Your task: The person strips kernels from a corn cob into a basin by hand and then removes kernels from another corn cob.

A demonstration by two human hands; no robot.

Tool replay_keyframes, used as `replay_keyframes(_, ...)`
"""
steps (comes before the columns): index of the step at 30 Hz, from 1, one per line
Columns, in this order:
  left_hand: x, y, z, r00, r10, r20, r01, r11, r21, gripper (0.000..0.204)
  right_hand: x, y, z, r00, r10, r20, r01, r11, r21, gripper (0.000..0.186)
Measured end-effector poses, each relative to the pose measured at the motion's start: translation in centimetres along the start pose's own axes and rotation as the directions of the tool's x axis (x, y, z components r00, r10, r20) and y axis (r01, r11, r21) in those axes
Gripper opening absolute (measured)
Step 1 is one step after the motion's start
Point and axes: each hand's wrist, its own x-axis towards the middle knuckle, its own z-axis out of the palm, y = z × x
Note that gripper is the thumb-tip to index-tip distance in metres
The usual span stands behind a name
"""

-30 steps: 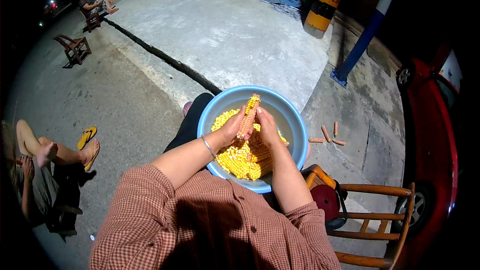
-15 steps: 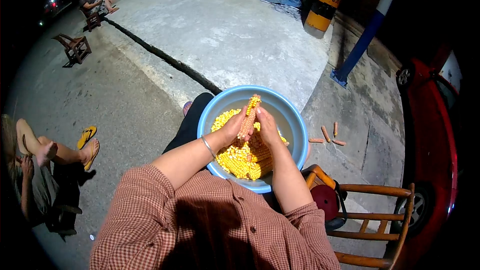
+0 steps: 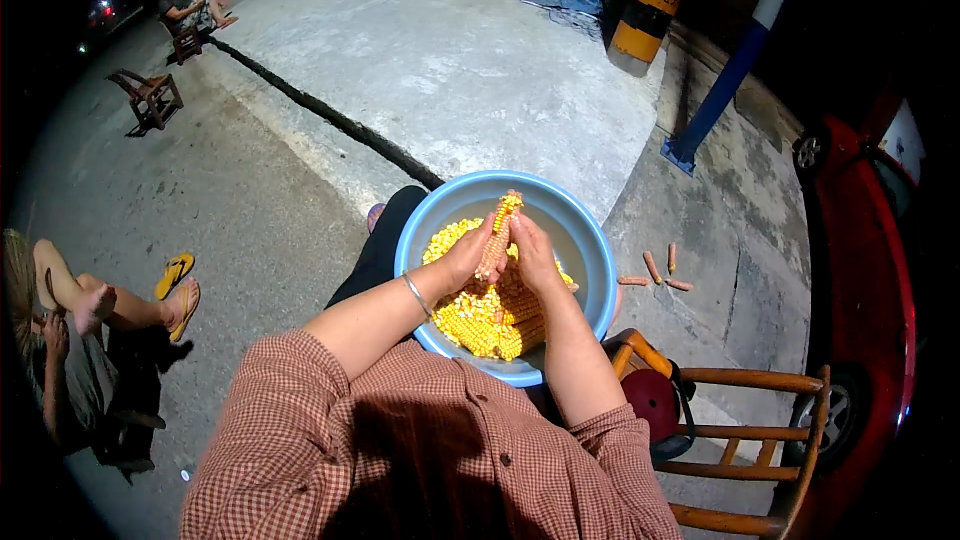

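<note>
A corn cob (image 3: 497,238), mostly stripped, stands upright between my hands over a blue basin (image 3: 603,270) on my lap. Yellow kernels cling to its upper end; its lower part is bare and pinkish. My left hand (image 3: 468,258), a bangle on its wrist, is closed around the cob's left side. On the other side my right hand (image 3: 533,252) presses against it with the thumb near the remaining kernels. Below them the basin holds loose kernels (image 3: 447,240) and several unshelled ears of corn (image 3: 490,328). Some of my fingers are hidden behind the cob.
Several bare cobs (image 3: 652,267) lie on the concrete to the right. A wooden chair (image 3: 750,377) with a dark red bag (image 3: 650,402) stands at my right, near a red car (image 3: 865,310). A seated person's feet and yellow sandals (image 3: 175,275) are at left. Striped and blue posts (image 3: 700,120) rise beyond.
Hardly anything differs; both hands keep their hold on the cob, which has shifted only very slightly.
</note>
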Motion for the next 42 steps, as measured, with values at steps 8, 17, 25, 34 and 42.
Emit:
replay_keyframes(8, 0.0, -0.2, 0.2, 1.000, -0.030, -0.004, 0.030, 0.996, 0.086, 0.047, 0.4, 0.4, -1.1, 0.997, 0.069, -0.043, -0.069, 0.998, -0.006, 0.034)
replay_keyframes(17, 0.0, 0.1, 0.0, 1.000, 0.003, 0.014, -0.004, 1.000, 0.024, 0.050, 1.1, 1.3, -0.7, 0.982, -0.091, -0.164, 0.088, 0.996, -0.025, 0.036)
replay_keyframes(25, -0.2, 0.1, 0.6, 0.999, 0.017, 0.030, -0.022, 0.985, 0.173, 0.053, 1.0, 1.4, -1.6, 0.990, -0.071, -0.119, 0.055, 0.989, -0.136, 0.037)
replay_keyframes(34, 0.2, -0.2, -0.1, 0.999, 0.003, 0.052, -0.002, 1.000, -0.017, 0.050, 1.2, 2.0, -1.7, 0.993, -0.102, -0.053, 0.097, 0.991, -0.095, 0.036)
replay_keyframes(42, 0.3, -0.3, 0.0, 0.999, -0.045, 0.014, 0.046, 0.997, -0.062, 0.050, 0.5, 0.7, -0.1, 1.000, 0.000, -0.020, -0.004, 0.980, -0.198, 0.032)
